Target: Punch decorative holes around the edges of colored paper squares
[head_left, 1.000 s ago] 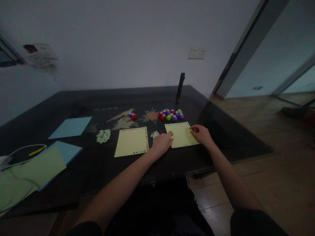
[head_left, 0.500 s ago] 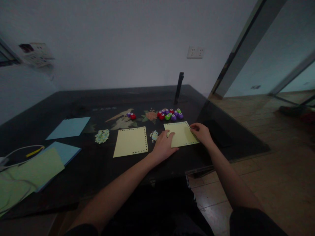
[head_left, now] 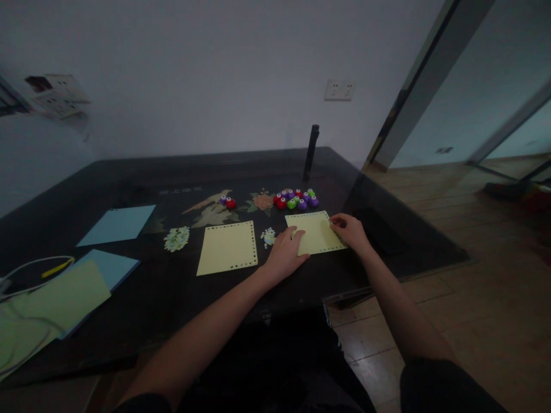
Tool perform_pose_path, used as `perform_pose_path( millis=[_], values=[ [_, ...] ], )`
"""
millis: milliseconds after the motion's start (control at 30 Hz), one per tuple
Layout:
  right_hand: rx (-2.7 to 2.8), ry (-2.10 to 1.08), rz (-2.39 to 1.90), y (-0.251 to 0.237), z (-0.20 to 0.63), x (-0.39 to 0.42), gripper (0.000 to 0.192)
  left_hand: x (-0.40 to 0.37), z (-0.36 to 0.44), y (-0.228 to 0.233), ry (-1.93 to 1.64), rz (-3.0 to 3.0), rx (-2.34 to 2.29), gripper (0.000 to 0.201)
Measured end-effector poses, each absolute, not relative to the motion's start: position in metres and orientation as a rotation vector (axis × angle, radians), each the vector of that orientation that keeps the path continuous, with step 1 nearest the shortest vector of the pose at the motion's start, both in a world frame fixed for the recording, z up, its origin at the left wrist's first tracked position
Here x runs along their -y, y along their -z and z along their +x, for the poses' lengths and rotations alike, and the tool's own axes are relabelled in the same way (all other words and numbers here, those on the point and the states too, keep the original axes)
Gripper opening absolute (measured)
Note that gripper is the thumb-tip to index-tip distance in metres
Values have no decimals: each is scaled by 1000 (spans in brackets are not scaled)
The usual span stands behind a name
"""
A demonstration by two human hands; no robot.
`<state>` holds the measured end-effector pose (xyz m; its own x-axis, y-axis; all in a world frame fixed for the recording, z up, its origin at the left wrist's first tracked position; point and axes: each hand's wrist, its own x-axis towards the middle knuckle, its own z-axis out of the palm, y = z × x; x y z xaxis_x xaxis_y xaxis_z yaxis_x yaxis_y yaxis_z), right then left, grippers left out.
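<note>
A yellow sheet of paper (head_left: 316, 234) with small dark marks along its edges lies on the dark table in front of me. My left hand (head_left: 284, 252) rests over its left edge, thumb and fingers apart, pressing on the paper. At the sheet's right edge, the fingertips of my right hand (head_left: 348, 230) are pinched together; what sits between them is too small to make out. To the left lies a second yellow sheet (head_left: 228, 245) with dark marks along its top, right and bottom edges. Between the sheets is a patch of small pale flower-like shapes (head_left: 267, 236), close to my left hand.
Several red, purple and green toys with eyes (head_left: 296, 199) cluster behind the sheet; two more (head_left: 228, 202) stand left of them. A black upright stick (head_left: 310, 154) rises behind. Blue paper (head_left: 118, 223), a yellow sheet pile (head_left: 64, 298) and a white cable (head_left: 26, 261) lie left.
The view has shifted slightly. Both hands keep their places on the yellow sheet, and nothing on the table has visibly moved.
</note>
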<state>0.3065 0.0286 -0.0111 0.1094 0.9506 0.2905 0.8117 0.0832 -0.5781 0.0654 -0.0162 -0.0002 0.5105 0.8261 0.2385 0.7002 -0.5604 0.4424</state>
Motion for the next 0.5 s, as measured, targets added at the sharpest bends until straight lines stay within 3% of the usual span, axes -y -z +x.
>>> perform_pose_path(
  millis=[300, 500],
  values=[
    [1724, -237, -1738, 12, 308, -29, 22, 21, 63, -19, -637, 2507, -1316, 62],
    [1749, -205, -1544, -12, 283, -25, 19, -3, -7, -39, -870, 2520, -1317, 31]
  ],
)
